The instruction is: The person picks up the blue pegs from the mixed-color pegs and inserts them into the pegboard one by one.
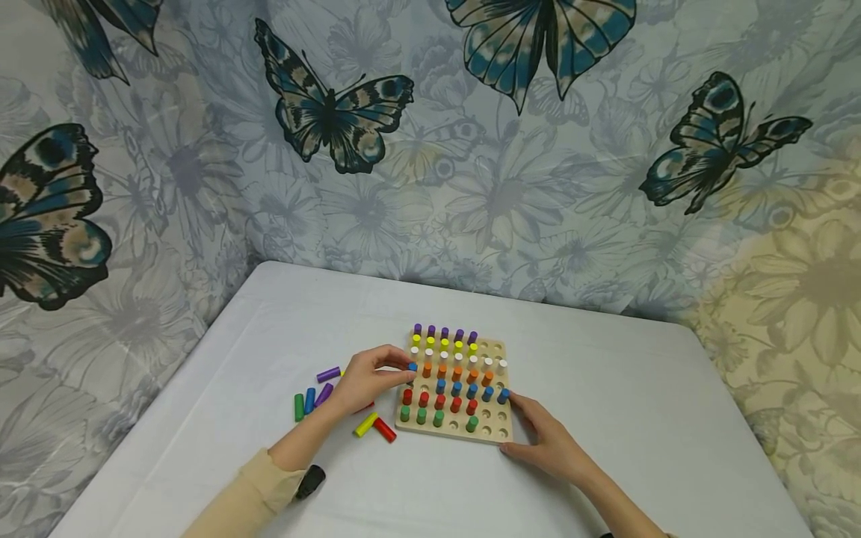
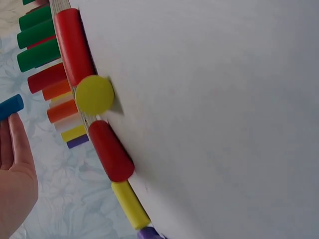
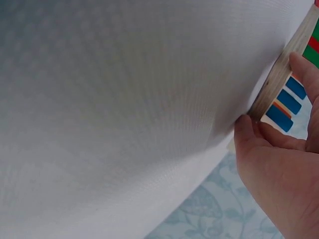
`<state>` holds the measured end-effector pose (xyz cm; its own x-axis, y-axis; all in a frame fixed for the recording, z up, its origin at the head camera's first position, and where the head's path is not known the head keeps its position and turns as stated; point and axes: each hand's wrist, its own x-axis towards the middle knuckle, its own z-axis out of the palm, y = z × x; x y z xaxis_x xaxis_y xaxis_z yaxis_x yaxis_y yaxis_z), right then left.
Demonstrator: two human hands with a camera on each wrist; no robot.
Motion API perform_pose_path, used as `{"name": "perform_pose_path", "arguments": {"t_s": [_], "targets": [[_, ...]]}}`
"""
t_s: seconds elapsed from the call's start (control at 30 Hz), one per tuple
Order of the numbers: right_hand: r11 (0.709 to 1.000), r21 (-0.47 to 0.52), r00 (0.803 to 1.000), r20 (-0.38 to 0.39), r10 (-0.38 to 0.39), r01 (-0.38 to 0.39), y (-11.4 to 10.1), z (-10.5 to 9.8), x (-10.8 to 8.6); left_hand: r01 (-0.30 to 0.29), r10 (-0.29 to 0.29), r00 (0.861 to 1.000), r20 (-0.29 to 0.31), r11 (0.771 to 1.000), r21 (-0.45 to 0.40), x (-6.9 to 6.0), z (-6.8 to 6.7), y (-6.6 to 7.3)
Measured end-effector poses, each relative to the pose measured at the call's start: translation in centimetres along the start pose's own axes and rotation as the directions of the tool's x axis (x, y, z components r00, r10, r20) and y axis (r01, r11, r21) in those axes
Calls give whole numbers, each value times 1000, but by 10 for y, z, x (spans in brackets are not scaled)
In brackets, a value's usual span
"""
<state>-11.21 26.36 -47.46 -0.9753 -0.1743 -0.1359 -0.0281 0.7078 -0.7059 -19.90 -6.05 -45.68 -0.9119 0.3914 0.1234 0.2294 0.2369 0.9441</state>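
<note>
A wooden pegboard (image 1: pixel 447 436) lies on the table, with rows of purple, yellow, white, orange, blue, red and green pegs standing in it. Between thumb and fingertips, my left hand (image 1: pixel 363 379) pinches a blue peg (image 1: pixel 412 366) over the board's left side. The left wrist view also shows this blue peg (image 2: pixel 11 106) at the fingertips. My right hand (image 1: pixel 548 441) grips the board at its near right corner. In the right wrist view, thumb and fingers hold the board's edge (image 3: pixel 274 87), beside several blue pegs (image 3: pixel 290 101).
Loose pegs lie left of the board, among them a green peg (image 1: pixel 299 407), a purple peg (image 1: pixel 328 374), a yellow peg (image 1: pixel 365 424) and a red peg (image 1: pixel 385 430). White cloth covers the table (image 1: pixel 605 359). Butterfly-patterned fabric (image 1: pixel 504 187) hangs behind it.
</note>
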Motion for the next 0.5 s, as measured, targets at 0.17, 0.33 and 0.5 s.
{"name": "perform_pose_path", "arguments": {"t_s": [0.17, 0.33, 0.5], "targets": [[1000, 6, 1000, 4, -2, 2, 0, 0, 0, 0, 1, 1000, 26, 999, -32, 6, 7, 1], [1000, -5, 1000, 5, -2, 2, 0, 0, 1, -1, 2, 1000, 31, 999, -41, 11, 14, 2], [1000, -18, 1000, 4, -1, 1, 1, 0, 1, 28, -26, 998, 63, 999, -29, 15, 19, 3]]}}
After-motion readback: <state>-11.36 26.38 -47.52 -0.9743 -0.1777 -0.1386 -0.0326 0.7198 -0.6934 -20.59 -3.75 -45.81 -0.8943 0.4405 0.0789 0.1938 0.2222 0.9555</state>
